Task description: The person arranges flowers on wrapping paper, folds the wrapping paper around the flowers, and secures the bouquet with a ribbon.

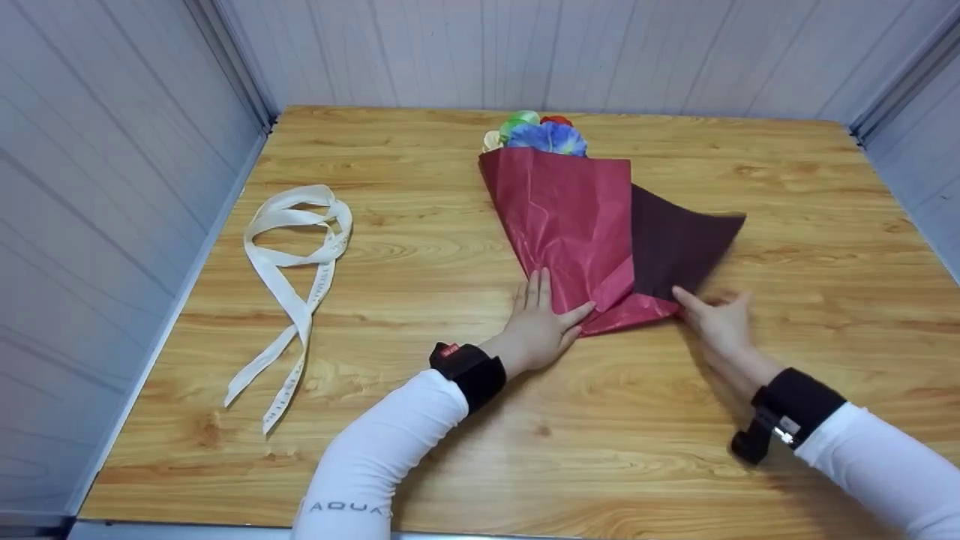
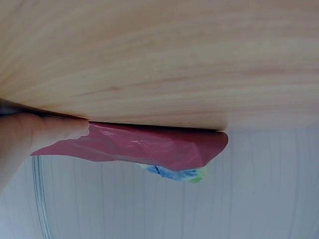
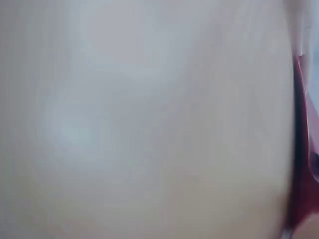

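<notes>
Head: left grip [image 1: 538, 324] splayed, right grip [image 1: 721, 324] pinching wrapper [image 1: 566, 217].

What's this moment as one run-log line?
left hand: flat on red wrapper; right hand: holding wrapper's edge; flowers: tops showing; white ribbon: loose at left

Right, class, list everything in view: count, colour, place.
table: one, wood-brown, underneath
ribbon: one, white, table's left
paper: count unclear, red and dark maroon, table's middle
flowers: at least four; blue, green, red, cream; paper's far end
walls: three, grey, left, back, right
posts: two, grey, back corners
sleeves: two, white, near side
wristbands: two, black, sleeve ends
gadget: one, black, right wristband
left hand: one, bare, on paper's near left
right hand: one, bare, paper's near right
</notes>
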`<action>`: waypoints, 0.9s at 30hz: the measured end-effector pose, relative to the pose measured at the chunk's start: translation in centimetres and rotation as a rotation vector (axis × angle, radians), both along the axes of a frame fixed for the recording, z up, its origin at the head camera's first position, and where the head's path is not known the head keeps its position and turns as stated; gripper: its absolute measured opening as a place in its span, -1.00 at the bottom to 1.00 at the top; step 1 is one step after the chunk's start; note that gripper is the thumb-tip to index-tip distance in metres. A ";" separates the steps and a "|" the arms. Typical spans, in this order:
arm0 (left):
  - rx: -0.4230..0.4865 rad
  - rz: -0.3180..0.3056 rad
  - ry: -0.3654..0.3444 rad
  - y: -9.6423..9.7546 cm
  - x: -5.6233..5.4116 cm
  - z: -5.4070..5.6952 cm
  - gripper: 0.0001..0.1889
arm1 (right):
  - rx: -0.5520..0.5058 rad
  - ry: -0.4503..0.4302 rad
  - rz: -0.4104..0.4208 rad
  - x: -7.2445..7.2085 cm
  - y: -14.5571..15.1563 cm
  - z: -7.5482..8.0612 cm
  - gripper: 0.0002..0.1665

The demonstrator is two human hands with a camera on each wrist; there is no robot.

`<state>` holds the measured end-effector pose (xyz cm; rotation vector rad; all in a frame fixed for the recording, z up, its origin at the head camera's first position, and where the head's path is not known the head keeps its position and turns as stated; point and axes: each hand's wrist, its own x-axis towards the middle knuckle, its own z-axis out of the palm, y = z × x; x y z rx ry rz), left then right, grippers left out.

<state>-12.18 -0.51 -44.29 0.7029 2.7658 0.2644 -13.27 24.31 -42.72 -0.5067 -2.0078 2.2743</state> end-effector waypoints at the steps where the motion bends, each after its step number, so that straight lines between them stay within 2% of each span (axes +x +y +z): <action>1: -0.002 -0.001 -0.003 0.0 0.0 0.0 -0.52 | -0.054 -0.067 0.048 0.2 0.1 -0.1 -0.53; 3: -0.006 0.001 -0.001 -0.1 0.0 -0.1 -0.52 | -0.102 -0.155 0.212 0.3 0.2 -0.3 -0.68; 6: -0.011 0.010 0.005 -0.2 0.0 -0.2 -0.52 | 0.077 -0.153 0.491 0.4 -0.2 -0.2 -0.80; 8: -0.015 0.012 0.006 -0.3 0.0 -0.3 -0.52 | 0.206 -0.136 0.594 0.4 -0.9 0.0 -0.83; 11: -0.017 0.008 0.000 -0.2 0.0 -0.3 -0.52 | 0.390 -0.139 0.638 0.1 -2.0 0.3 -0.75; 14: -0.023 0.005 -0.003 -0.1 0.0 -0.2 -0.52 | 0.484 -0.157 0.642 -0.4 -3.2 0.5 -0.55; 16: -0.025 0.002 -0.002 -0.1 0.0 -0.1 -0.52 | 0.562 -0.129 0.651 -0.5 -3.8 0.6 -0.50; 19: -0.026 -0.006 0.005 -0.2 0.0 0.0 -0.52 | 0.704 -0.014 0.650 -0.3 -4.6 0.5 -0.59; 21: -0.028 -0.011 0.008 -0.2 0.0 0.0 -0.51 | 0.761 0.105 0.644 -0.1 -5.0 0.3 -0.66; 24: -0.042 -0.019 0.014 -0.2 -0.1 0.0 -0.51 | 0.728 0.240 0.669 -0.1 -5.7 -0.1 -0.63; 27: -0.071 -0.022 0.030 -0.3 -0.1 -0.1 -0.48 | 0.685 0.279 0.714 -0.2 -6.1 -0.2 -0.58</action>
